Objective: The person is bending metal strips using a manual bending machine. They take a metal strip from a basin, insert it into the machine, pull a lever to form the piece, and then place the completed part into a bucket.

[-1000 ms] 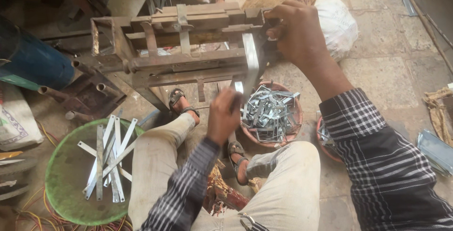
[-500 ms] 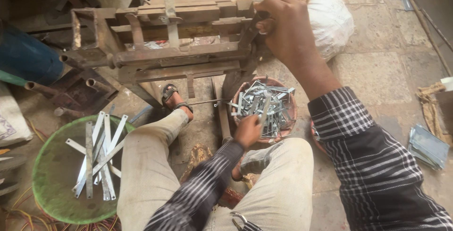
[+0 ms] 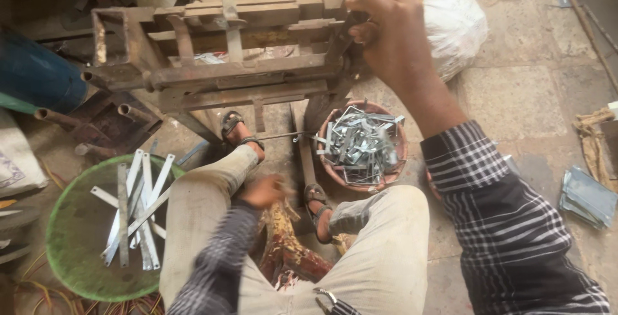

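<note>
My right hand (image 3: pixel 393 38) grips the handle at the right end of a rusty metal bending machine (image 3: pixel 225 64) on the floor in front of me. My left hand (image 3: pixel 265 191) is blurred, low between my knees, next to my left knee. Whether it holds anything is unclear. A reddish bowl (image 3: pixel 399 160) heaped with bent metal clips (image 3: pixel 357 144) stands under the machine's right end. To my left, a green basin (image 3: pixel 77 238) holds several flat metal strips (image 3: pixel 135 209).
A blue drum (image 3: pixel 35 74) and rusty pipes (image 3: pixel 96 115) lie at far left. A white sack (image 3: pixel 454 22) sits behind the machine. A stack of grey sheets (image 3: pixel 589 196) lies on the paved floor at right. My sandalled feet (image 3: pixel 235 128) rest under the machine.
My left hand went from the machine to the reddish bowl, then swung left and down to my knee. My right hand stayed on the handle.
</note>
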